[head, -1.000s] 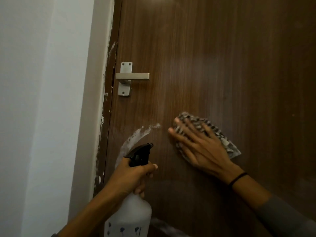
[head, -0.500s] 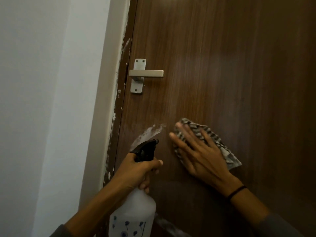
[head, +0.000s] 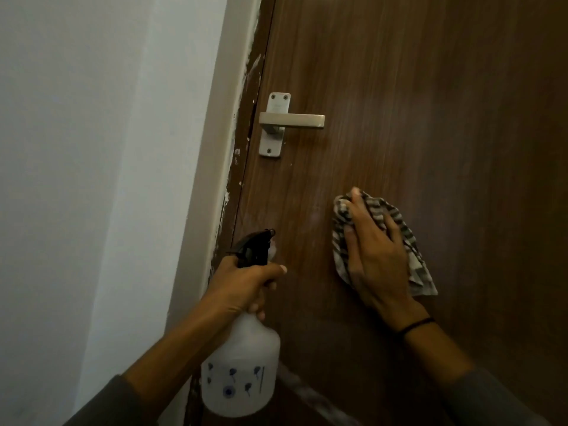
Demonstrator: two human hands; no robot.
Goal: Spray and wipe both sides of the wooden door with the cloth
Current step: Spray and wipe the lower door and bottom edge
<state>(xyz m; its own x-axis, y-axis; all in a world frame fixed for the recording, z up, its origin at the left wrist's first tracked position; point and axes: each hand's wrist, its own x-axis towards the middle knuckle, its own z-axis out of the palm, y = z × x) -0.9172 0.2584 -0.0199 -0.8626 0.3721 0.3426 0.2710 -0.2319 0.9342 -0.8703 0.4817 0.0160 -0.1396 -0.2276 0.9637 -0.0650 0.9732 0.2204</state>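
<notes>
One face of the wooden door (head: 430, 118) fills my view, closed against its frame (head: 229, 167), with white wall (head: 92, 149) to the left. The spray bottle (head: 242, 373) is upright in my left hand (head: 242, 284). My fingers wrap its neck under the black trigger head (head: 255, 247), and the nozzle points at the door near the latch edge. My right hand (head: 375, 256) is flat with fingers spread, pressing the striped cloth (head: 421, 275) onto the panel below and right of the lever handle (head: 292, 121).

My read: this is the wipe phase on the mid panel of this face. Next I sweep the cloth left toward the nozzle patch and the edge with even pressure, then work round the handle plate. I can't tell the far side's state from here. Reaching it means opening the door, so one hand has to free up.
</notes>
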